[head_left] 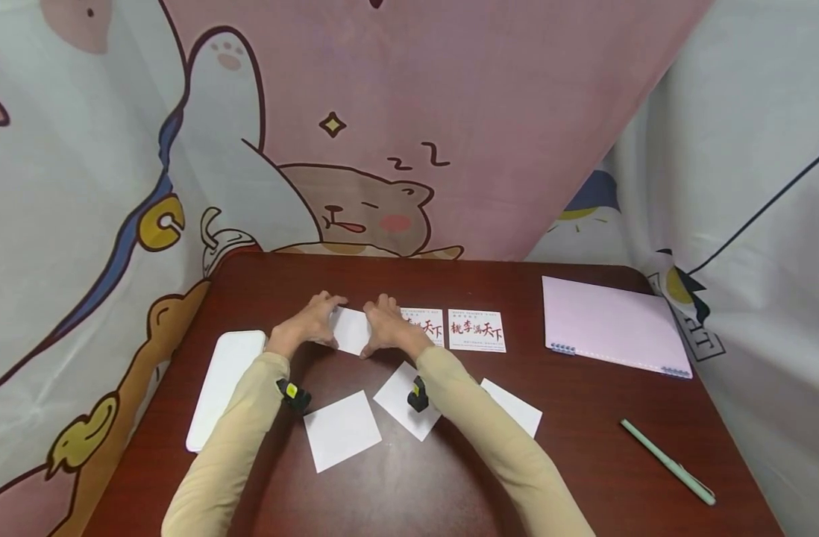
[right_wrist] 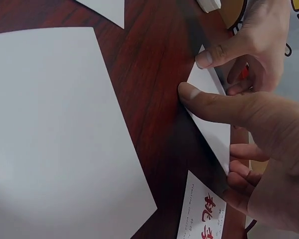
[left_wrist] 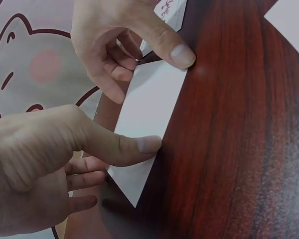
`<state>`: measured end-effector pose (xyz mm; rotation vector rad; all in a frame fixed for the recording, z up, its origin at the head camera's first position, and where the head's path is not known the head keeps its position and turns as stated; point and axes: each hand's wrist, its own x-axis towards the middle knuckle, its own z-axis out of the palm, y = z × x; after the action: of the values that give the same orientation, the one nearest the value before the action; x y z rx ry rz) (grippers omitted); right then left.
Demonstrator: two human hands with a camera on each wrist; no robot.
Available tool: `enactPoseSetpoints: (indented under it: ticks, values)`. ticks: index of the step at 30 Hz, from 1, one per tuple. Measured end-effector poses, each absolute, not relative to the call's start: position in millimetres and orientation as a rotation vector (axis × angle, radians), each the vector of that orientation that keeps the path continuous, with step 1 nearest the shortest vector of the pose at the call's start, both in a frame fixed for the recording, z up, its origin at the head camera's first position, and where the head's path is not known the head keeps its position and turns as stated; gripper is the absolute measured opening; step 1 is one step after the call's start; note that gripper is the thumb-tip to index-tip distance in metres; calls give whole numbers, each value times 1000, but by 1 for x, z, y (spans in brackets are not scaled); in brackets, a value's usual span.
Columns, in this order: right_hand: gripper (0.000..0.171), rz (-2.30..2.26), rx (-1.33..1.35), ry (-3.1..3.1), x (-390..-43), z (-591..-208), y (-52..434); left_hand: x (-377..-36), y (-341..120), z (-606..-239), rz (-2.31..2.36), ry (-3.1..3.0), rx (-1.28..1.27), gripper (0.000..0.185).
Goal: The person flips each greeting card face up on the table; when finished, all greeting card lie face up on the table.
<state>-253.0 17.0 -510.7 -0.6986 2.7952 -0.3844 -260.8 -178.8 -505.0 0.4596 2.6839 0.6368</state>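
A blank white card [head_left: 350, 330] is held between both hands toward the back left of the table. My left hand [head_left: 309, 322] grips its left part, the thumb on the near edge and fingers at the far edge, as the left wrist view shows. In the same way my right hand [right_wrist: 274, 134] pinches the right part between thumb and fingers. The card looks tilted in the wrist views; whether it touches the table I cannot tell. Just right of it lies a card with red characters [head_left: 432, 328], partly covered by the right hand. A similar printed card [head_left: 477, 331] lies beside that one.
Three blank white cards lie nearer me: a left card [head_left: 342, 431], a middle card [head_left: 399, 399] and a right card [head_left: 517, 409] partly behind my right sleeve. A white box-like object [head_left: 224, 380] is left, a pink notebook [head_left: 611, 324] and green pen [head_left: 667, 461] right.
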Motion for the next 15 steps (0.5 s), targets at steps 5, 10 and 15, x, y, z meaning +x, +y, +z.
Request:
enactPoseSetpoints:
  ticks: [5, 10, 15]
  values:
    - [85, -486, -699, 2803, -255, -509, 18, -260, -183, -507, 654, 2753, 473, 94]
    - [59, -683, -720, 2811, -255, -505, 23, -255, -186, -504, 781, 2852, 461, 64]
    - [24, -847, -851, 2870, -255, -501, 29, -246, -187, -498, 930, 2992, 568, 28]
